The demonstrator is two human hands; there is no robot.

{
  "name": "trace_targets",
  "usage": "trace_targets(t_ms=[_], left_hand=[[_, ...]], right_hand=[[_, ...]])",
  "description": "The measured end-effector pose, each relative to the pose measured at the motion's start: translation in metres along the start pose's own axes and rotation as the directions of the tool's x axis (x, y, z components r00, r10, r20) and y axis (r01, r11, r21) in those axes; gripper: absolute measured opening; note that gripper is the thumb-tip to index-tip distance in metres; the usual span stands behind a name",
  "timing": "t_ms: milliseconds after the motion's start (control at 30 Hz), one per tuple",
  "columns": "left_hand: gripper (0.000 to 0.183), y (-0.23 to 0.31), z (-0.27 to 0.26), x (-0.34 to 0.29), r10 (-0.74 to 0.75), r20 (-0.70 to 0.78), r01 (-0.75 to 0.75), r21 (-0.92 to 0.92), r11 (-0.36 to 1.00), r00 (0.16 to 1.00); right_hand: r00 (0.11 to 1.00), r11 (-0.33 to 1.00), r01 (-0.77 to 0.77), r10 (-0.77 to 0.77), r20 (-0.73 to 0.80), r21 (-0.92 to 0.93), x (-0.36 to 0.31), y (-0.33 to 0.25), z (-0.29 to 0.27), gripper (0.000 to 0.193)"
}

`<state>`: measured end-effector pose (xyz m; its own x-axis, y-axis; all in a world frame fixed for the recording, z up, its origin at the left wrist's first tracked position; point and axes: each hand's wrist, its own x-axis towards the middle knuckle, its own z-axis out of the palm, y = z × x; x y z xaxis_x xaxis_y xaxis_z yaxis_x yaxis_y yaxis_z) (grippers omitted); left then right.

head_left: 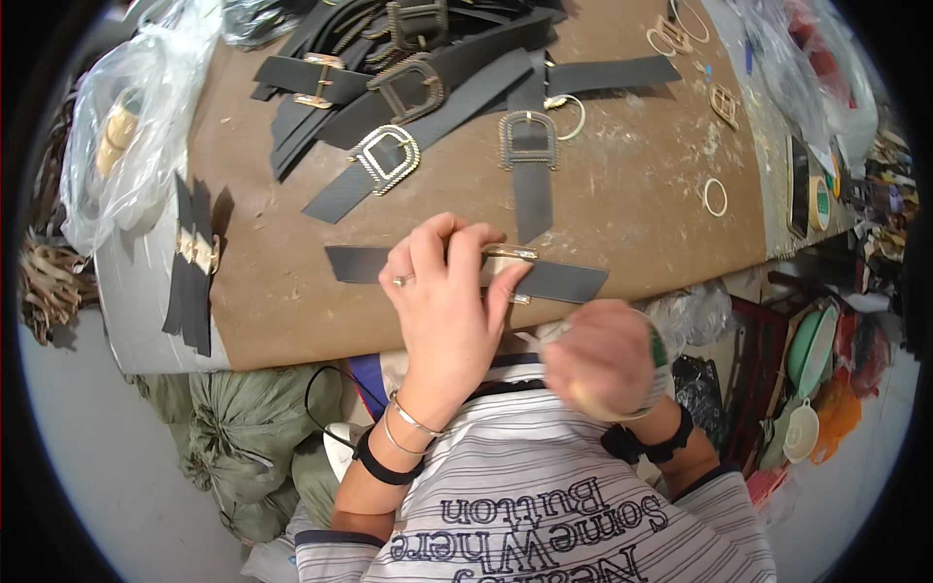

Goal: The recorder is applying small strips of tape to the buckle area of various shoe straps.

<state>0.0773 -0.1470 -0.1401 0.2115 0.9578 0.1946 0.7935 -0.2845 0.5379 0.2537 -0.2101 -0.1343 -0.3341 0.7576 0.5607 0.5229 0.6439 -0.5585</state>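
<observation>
My left hand (442,287) is closed on a short black strap (569,280) that lies along the table's near edge, its two ends showing on either side. Under the fingertips sits a gold-coloured buckle (510,253) on that strap, partly covered by the hand. Just right of it and nearer to me, my right hand (598,355) is smeared by motion. Its fingers look curled round a roll of tape (659,364), a pale ring with some green at its inner side. The roll is blurred too and stands apart from the strap.
A heap of black straps with buckles (413,87) covers the table's far side. Several finished-looking straps (194,262) lie stacked at the left edge. Loose rings (715,197) and a gold buckle (724,105) rest at the right. A plastic bag (136,146) stands far left.
</observation>
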Motion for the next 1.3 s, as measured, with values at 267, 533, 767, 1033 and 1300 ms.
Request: trace_targets(t_ms=[267,533,767,1033,1300], left_hand=[[0.027,-0.013,-0.056,-0.004,0.118,-0.029,-0.120,-0.059,0.991,0.993],[0.027,-0.136,-0.130,0.033,0.061,-0.484,0.241,0.537,0.809,0.873],[0.028,-0.046,-0.058,0.091,0.000,0.013,-0.002,0.195,0.981,1.000],[0.048,-0.015,-0.064,0.054,-0.153,0.521,0.465,-0.544,0.699,0.840],[0.050,0.017,-0.033,0.075,0.537,0.283,-0.564,0.016,0.826,0.795]], right_hand=[[0.681,0.802,-0.569,0.584,-0.441,0.183,-0.005,0.009,-0.035,0.008],[0.551,0.604,-0.607,0.788,-0.275,0.516,0.018,0.010,-0.026,0.005],[0.579,0.467,-0.598,0.814,-0.053,0.652,0.021,0.000,-0.027,0.012],[0.443,0.384,-0.681,0.894,-0.066,0.624,0.002,0.006,-0.044,0.037],[0.353,0.423,-0.452,0.893,-0.277,0.786,-0.019,0.019,-0.073,0.037]])
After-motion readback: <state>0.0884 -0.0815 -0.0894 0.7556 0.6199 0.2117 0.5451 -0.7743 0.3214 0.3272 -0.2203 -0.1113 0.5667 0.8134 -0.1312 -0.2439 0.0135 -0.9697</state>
